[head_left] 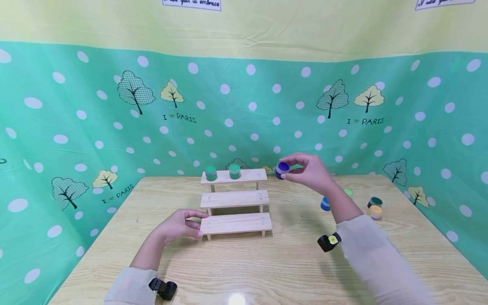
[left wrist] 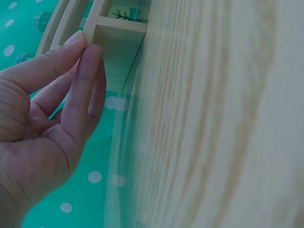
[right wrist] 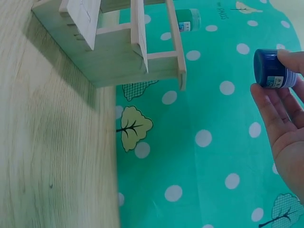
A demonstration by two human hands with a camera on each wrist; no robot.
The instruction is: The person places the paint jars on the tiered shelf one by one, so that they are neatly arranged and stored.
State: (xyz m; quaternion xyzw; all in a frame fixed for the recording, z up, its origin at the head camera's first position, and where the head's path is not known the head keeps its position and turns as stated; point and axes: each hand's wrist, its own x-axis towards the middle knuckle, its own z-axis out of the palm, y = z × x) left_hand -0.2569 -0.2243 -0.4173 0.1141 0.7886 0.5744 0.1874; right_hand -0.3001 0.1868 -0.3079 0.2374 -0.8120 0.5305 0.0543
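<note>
A small dark blue paint jar (head_left: 282,170) is pinched between the thumb and fingers of my right hand (head_left: 309,171), held in the air just right of the top shelf. In the right wrist view the same jar (right wrist: 271,69) lies tilted sideways to the camera. With thumb and fingertips, my left hand (head_left: 182,226) pinches the left end of the bottom step of a three-tier wooden stand (head_left: 236,223); the left wrist view shows this grip close up. Two green paint jars (head_left: 211,173) (head_left: 234,171) stand on the top step, at its left and middle.
On the table's right side stand a blue jar (head_left: 325,204), a light green jar (head_left: 348,193), a dark green jar (head_left: 375,202) and a yellow-orange jar (head_left: 375,212). The right forearm partly covers that area. A dotted green curtain (head_left: 251,123) hangs behind the wooden table (head_left: 236,271).
</note>
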